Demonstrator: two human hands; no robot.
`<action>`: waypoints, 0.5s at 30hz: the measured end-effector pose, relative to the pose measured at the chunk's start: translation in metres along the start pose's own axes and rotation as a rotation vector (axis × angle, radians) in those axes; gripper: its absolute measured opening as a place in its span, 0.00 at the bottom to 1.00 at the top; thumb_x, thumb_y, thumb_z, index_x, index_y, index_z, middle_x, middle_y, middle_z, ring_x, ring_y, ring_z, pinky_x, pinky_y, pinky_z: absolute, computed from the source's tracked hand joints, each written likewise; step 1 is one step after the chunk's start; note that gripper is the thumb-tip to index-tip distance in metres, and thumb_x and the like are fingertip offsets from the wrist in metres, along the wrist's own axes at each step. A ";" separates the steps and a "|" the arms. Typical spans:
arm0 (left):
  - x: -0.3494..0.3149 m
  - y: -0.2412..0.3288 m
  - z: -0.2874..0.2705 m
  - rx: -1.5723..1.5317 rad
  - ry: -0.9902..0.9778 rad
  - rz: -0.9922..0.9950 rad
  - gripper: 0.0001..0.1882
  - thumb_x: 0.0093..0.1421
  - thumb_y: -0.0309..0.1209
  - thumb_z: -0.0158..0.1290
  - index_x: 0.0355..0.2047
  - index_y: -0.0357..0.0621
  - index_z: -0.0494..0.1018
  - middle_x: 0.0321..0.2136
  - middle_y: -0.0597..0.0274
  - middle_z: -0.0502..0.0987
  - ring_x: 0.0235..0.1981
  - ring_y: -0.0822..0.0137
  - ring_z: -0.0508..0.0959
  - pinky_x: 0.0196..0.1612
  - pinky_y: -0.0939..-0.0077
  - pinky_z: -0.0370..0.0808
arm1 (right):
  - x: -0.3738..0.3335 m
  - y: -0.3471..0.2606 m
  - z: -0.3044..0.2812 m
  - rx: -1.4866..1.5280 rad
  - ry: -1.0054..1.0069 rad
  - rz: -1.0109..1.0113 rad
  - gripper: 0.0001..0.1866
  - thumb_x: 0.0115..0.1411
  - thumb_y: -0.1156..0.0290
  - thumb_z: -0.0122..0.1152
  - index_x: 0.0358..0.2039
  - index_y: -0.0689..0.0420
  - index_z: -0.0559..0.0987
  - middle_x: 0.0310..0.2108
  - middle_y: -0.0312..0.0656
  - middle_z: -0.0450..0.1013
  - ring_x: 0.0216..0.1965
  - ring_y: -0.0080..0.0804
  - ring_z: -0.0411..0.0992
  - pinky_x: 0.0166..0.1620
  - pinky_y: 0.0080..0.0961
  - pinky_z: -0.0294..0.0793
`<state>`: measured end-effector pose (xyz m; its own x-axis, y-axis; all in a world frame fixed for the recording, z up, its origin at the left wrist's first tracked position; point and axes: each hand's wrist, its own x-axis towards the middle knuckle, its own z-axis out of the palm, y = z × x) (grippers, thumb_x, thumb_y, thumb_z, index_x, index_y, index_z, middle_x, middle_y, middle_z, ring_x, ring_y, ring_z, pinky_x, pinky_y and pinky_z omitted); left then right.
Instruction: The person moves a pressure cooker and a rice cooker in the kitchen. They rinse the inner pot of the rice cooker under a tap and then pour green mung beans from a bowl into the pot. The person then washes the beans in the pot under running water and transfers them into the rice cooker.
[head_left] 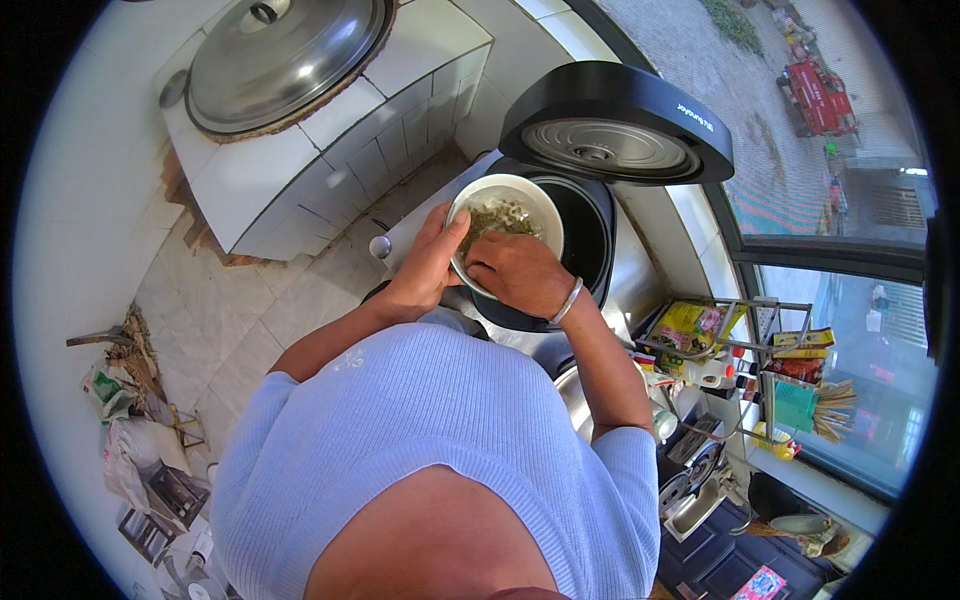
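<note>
A white bowl (542, 205) is in my left hand (428, 265), whose thumb lies over the near-left rim while the fingers support its outside. Small greenish-brown pieces (497, 215) lie in the bowl, apparently in liquid. My right hand (525, 272), with a silver bangle at the wrist, reaches into the bowl; its fingers are curled down among the pieces, and what they grip is hidden. Just beyond and to the right of the bowl stands a black cooker with a dark inner pot (590, 230). The cooker's lid (615, 125) is raised, showing its metal underside. The bowl overlaps the pot's left side.
At the far left, a large domed metal lid (290, 65) covers a tiled stove (330, 135). A wire rack (700, 345) with packets and bottles stands to the right, below the window (840, 240). Bags (140, 450) lie on the floor at left.
</note>
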<state>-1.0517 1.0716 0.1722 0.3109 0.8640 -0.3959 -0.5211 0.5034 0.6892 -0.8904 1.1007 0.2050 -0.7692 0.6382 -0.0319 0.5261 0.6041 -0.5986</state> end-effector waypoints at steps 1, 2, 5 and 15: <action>0.002 -0.002 -0.002 0.004 -0.004 0.008 0.31 0.65 0.53 0.41 0.60 0.47 0.55 0.54 0.56 0.65 0.55 0.62 0.68 0.51 0.60 0.72 | -0.001 0.000 -0.001 0.003 -0.011 0.013 0.08 0.54 0.68 0.53 0.26 0.59 0.76 0.27 0.46 0.72 0.32 0.45 0.73 0.38 0.40 0.72; 0.002 -0.003 -0.003 0.008 -0.008 0.014 0.31 0.65 0.53 0.41 0.60 0.47 0.55 0.55 0.56 0.65 0.56 0.61 0.68 0.51 0.59 0.72 | -0.001 -0.001 -0.001 0.007 -0.022 0.027 0.09 0.55 0.67 0.53 0.26 0.59 0.76 0.27 0.47 0.72 0.32 0.46 0.73 0.38 0.41 0.72; 0.001 0.001 0.001 -0.004 0.026 -0.021 0.30 0.65 0.53 0.40 0.60 0.47 0.56 0.55 0.57 0.65 0.56 0.61 0.68 0.51 0.59 0.73 | -0.005 -0.007 -0.003 0.044 0.021 0.016 0.10 0.57 0.66 0.52 0.25 0.59 0.75 0.26 0.49 0.72 0.31 0.48 0.73 0.37 0.41 0.72; 0.003 0.001 0.008 -0.066 -0.035 -0.088 0.29 0.67 0.51 0.39 0.60 0.46 0.55 0.54 0.56 0.64 0.56 0.60 0.68 0.51 0.60 0.73 | -0.020 -0.014 -0.006 -0.024 0.067 0.108 0.12 0.59 0.62 0.54 0.25 0.58 0.75 0.25 0.48 0.73 0.28 0.48 0.73 0.33 0.43 0.71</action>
<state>-1.0449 1.0743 0.1771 0.3847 0.8164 -0.4308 -0.5414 0.5775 0.6110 -0.8802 1.0821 0.2193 -0.6822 0.7301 -0.0408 0.6135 0.5411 -0.5752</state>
